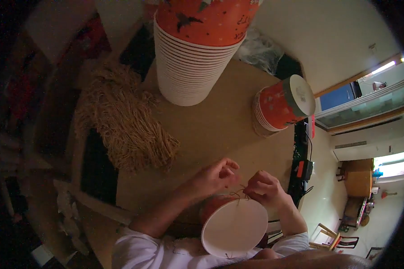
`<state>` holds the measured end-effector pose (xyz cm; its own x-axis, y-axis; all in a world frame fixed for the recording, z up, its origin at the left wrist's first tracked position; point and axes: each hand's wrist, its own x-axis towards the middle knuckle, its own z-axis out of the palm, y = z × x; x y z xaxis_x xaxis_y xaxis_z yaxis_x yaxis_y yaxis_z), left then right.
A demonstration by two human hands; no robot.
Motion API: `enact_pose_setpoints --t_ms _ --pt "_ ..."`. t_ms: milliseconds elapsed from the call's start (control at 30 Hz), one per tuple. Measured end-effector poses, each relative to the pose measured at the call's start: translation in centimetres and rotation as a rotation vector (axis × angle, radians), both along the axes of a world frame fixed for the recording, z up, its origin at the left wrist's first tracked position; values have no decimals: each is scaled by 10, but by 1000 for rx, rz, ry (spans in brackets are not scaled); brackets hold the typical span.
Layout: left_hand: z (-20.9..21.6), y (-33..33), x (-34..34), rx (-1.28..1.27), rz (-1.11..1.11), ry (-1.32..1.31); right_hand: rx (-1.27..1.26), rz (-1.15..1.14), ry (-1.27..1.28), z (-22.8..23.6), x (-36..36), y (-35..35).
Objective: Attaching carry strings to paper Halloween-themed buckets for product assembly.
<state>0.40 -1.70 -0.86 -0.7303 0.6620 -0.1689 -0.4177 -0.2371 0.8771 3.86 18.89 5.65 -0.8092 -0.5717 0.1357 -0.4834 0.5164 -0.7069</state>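
A round paper bucket [234, 227] with a white face and an orange side leans against my body, tilted. A thin brown cord [239, 193] loops at its upper rim and a short bit shows at its lower rim. My right hand [265, 189] is closed just above that rim, pinching the cord between thumb and fingers. To its left, my left hand [217, 177] hovers over the bucket's edge with fingers curled in. Whatever the left fingers hold, if anything, is too small to make out.
A tall stack of white and orange paper buckets [193, 67] rises at the far side of the brown board [211, 130]. Left of it lies a bundle of brown cords [125, 121]. A shorter bucket stack [278, 105] stands at right, near a black-and-red box [305, 170].
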Motion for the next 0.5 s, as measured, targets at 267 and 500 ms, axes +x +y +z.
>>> enact_pose_setpoints --t_ms 267,500 --pt "6 3 -1 -76 -286 -111 60 17 182 5 1 -4" --pt "-5 9 4 -140 -132 138 0 -32 125 -8 1 -4"
